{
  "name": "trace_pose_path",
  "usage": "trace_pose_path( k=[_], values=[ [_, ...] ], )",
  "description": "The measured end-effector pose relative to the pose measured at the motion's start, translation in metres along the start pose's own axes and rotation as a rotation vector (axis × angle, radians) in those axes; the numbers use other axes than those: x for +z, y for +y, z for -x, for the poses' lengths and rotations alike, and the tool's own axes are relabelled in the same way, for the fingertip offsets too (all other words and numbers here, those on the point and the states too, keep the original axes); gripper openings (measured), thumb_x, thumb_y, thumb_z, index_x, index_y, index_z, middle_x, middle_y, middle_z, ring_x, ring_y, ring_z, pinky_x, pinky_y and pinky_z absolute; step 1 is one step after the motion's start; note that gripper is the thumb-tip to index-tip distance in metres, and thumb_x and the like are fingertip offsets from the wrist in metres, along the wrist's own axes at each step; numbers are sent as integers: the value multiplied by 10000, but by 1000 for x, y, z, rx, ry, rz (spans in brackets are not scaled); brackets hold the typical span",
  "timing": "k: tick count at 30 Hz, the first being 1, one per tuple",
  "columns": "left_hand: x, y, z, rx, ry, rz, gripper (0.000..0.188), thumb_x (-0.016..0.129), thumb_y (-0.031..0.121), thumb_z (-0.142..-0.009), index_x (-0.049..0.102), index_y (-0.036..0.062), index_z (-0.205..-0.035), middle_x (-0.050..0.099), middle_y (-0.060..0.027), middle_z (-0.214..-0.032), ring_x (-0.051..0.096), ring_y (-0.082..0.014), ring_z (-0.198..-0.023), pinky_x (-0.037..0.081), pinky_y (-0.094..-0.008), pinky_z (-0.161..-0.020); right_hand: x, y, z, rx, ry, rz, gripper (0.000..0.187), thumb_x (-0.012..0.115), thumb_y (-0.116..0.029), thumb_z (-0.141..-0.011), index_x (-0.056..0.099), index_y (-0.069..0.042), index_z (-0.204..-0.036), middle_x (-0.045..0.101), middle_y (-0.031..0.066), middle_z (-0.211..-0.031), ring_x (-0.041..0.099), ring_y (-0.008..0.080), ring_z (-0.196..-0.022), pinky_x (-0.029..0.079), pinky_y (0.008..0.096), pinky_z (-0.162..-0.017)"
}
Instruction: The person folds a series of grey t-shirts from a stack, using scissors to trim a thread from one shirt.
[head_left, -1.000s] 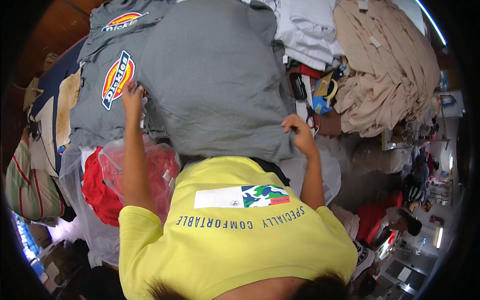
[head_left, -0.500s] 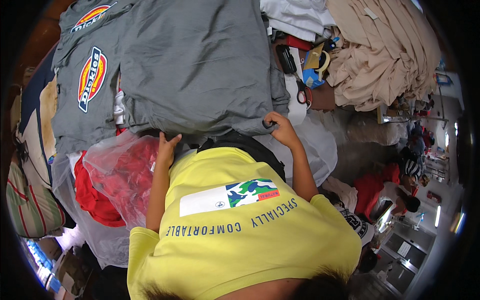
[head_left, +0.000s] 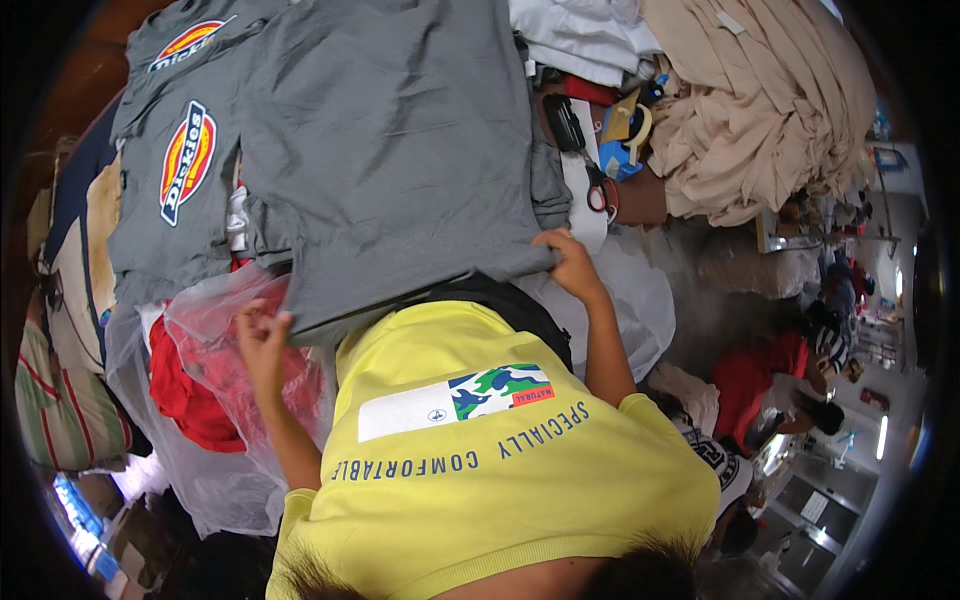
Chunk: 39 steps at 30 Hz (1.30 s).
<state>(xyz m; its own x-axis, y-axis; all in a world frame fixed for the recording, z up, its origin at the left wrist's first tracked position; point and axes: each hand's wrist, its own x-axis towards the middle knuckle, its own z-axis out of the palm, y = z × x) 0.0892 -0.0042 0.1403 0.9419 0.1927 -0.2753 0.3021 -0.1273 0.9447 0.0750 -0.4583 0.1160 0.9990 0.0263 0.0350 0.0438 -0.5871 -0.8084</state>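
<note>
A plain grey T-shirt [head_left: 390, 140] lies spread in front of me, its near edge pulled fairly straight. My left hand [head_left: 262, 338] pinches the near left corner of that edge, over a clear plastic bag. At the near right corner, my right hand [head_left: 573, 264] has its fingers closed on the cloth. Left of the shirt lie more grey T-shirts [head_left: 140, 235] with a red, yellow and white printed badge. The surface under the cloth is hidden.
Black-and-red scissors [head_left: 598, 192], a tape dispenser [head_left: 622, 150] and a black stapler-like tool [head_left: 564, 122] lie right of the shirt. Beyond them is a heap of beige cloth [head_left: 760, 110]. A clear bag [head_left: 240, 375] with red cloth hangs near left. People sit farther right.
My left hand has moved left and toward me, drawing the shirt's corner out. The near edge, bunched before, is now stretched straighter. My right hand has barely shifted.
</note>
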Motion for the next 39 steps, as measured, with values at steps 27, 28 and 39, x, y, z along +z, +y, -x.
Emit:
trace_pose_path(
  k=[27, 28, 39],
  values=[
    [-13, 210, -68, 1091, -1371, 381, 184, 588, 232, -800, 583, 81, -906, 536, -20, -737, 516, -140, -622, 407, -264, -566, -112, -54, -163, -698, -1145, -1190, 352, 431, -306, -893, 489, 0, -1056, 574, 134, -977, 572, 290, -937, 477, 344, -734],
    [-14, 191, -110, 842, -1175, 596, 285, 549, 276, -825, 528, 74, -1025, 542, -34, -827, 520, -148, -718, 417, -299, -654, -105, -49, -177, -547, -749, -1292, 364, 442, -319, -885, 487, -4, -1061, 574, 128, -962, 566, 281, -938, 468, 334, -745],
    [8, 18, -132, -309, -490, 184, 563, 521, 485, -822, 393, 176, -1274, 449, 21, -864, 448, -100, -743, 384, -296, -612, -50, 30, -83, 658, -235, -669, 752, 608, -509, -743, 383, -4, -1252, 506, 107, -1156, 499, 213, -1027, 404, 357, -855]
  ],
)
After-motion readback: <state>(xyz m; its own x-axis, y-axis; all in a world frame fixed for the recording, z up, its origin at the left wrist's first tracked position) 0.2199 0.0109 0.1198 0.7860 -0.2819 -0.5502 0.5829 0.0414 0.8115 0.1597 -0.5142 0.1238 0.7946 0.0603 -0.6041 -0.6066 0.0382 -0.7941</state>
